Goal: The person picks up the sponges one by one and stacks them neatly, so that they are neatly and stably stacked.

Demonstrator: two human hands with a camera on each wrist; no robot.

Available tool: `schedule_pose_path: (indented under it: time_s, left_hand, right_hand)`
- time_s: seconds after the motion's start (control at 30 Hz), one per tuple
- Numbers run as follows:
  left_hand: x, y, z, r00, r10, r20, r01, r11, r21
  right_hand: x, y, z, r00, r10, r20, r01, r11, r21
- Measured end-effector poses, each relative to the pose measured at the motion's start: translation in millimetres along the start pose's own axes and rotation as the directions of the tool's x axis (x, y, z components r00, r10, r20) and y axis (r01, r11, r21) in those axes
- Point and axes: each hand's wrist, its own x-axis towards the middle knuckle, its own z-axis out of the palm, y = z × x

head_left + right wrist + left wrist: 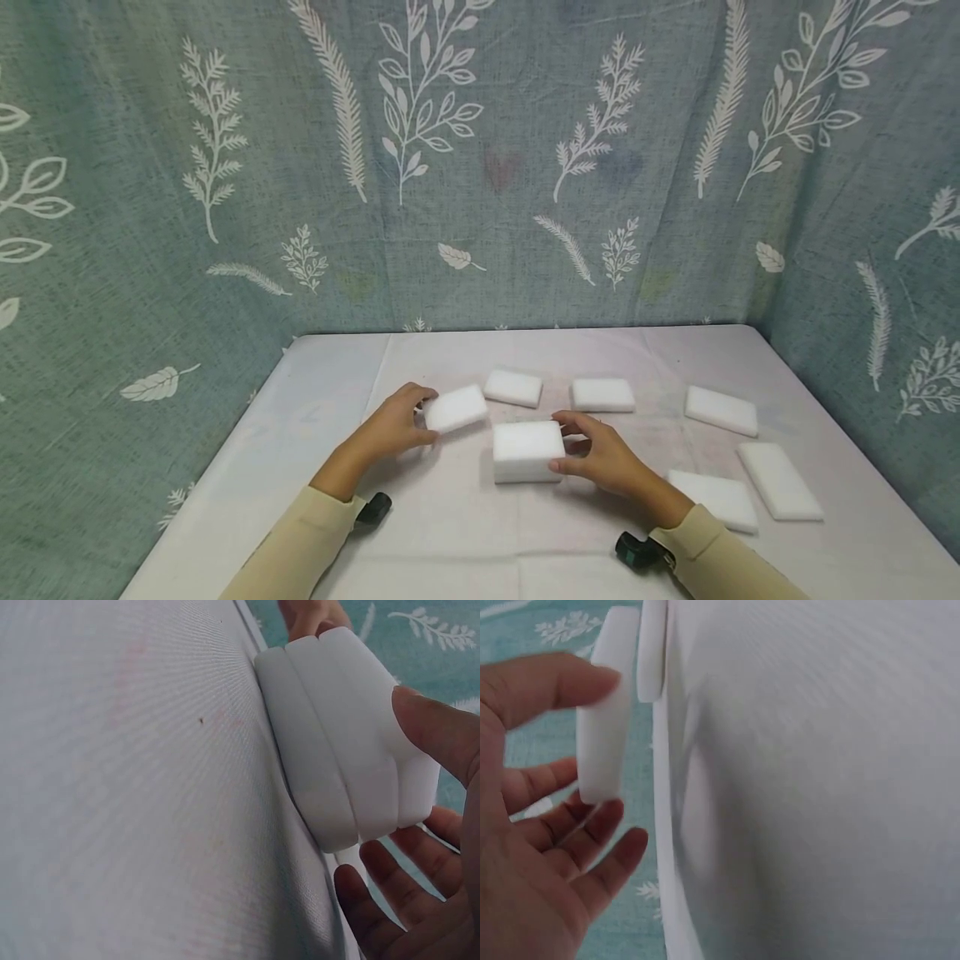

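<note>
My left hand (393, 423) pinches a white sponge block (456, 408) by its left end, thumb on one side and fingers on the other. In the left wrist view this sponge (606, 735) stands clear of the white tabletop. To its right, near the middle of the table, sits a stack of white sponges (527, 443) with edges roughly lined up. My right hand (606, 457) grips the stack's right end, thumb at the front and index finger at the back. The right wrist view shows the stacked layers (322, 735) pressed close together, with the left hand behind them.
Several loose white sponges lie flat on the table: one (513, 388) just behind the stack, one (602, 395) right of that, others (722, 410) farther right. Two (780, 482) lie near the right forearm. Leaf-patterned green cloth (480, 250) hangs around the white table (442, 525).
</note>
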Motion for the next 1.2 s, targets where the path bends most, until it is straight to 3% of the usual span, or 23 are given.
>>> schedule_pose_path:
  time_s: [0.2,0.33,0.67,1.0,1.2]
  left_hand:
    - [-1.7,6.2,-2.0,0.995,0.095,0.012,-0.094,0.992,-0.089]
    - [-2.3,8.6,-2.5,0.991,0.131,-0.003,-0.13,0.986,-0.105]
    - [-2.6,13.1,-7.8,0.989,0.145,-0.013,-0.145,0.985,-0.091]
    - [-5.0,27.9,-13.0,0.98,0.2,-0.002,-0.199,0.975,-0.099]
    - [-6.2,37.0,-14.7,0.982,0.19,0.009,-0.188,0.978,-0.084]
  right_hand:
    - [0.0,-0.3,0.1,1.0,-0.001,-0.003,0.001,1.0,0.0]
    - [0.1,0.5,0.4,1.0,-0.001,-0.003,0.001,1.0,0.01]
    - [0.0,1.1,0.4,1.0,-0.001,-0.004,0.001,1.0,0.011]
    - [-0.6,2.1,0.4,1.0,-0.006,-0.012,0.006,1.0,0.012]
    - [-0.6,1.6,0.6,1.0,0.009,-0.022,-0.008,1.0,0.012]
